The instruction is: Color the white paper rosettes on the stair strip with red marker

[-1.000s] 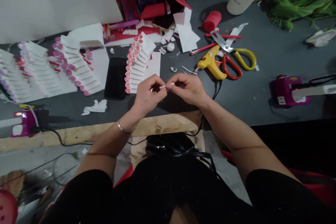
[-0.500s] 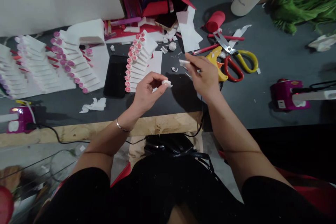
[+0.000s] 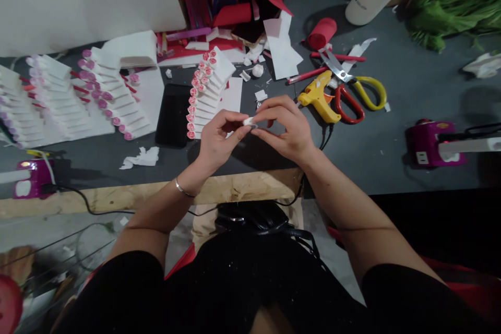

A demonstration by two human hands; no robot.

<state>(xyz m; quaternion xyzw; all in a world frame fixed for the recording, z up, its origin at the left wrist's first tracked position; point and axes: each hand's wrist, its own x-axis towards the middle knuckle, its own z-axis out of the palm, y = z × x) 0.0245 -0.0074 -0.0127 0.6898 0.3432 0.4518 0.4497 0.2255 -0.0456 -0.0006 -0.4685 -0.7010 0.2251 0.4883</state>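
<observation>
My left hand [image 3: 219, 138] pinches a small white piece [image 3: 248, 121], which looks like folded paper, between thumb and fingertips. From the other side my right hand [image 3: 287, 128] brings its thumb and fingertips together on the same piece. The piece is mostly covered by fingers, so its shape is unclear. Just beyond the fingers lies a white paper scrap [image 3: 260, 95]. Left of my left hand is a stepped row of white paper strips tipped with red-and-white rosettes [image 3: 201, 83]. A yellow glue gun [image 3: 321, 98] rests close to my right hand.
Scissors [image 3: 346, 78] with red and yellow handles lie beside the glue gun. A black phone [image 3: 172, 115] and rows of pink-tipped strips [image 3: 105, 96] are to the left. A white bottle [image 3: 364, 2], a red roll [image 3: 323, 33] and a purple power adapter [image 3: 432, 142] stand right.
My right hand has let go of a white scrap, now on the table, and moved left and down to meet the piece in my left hand. My left hand has barely moved.
</observation>
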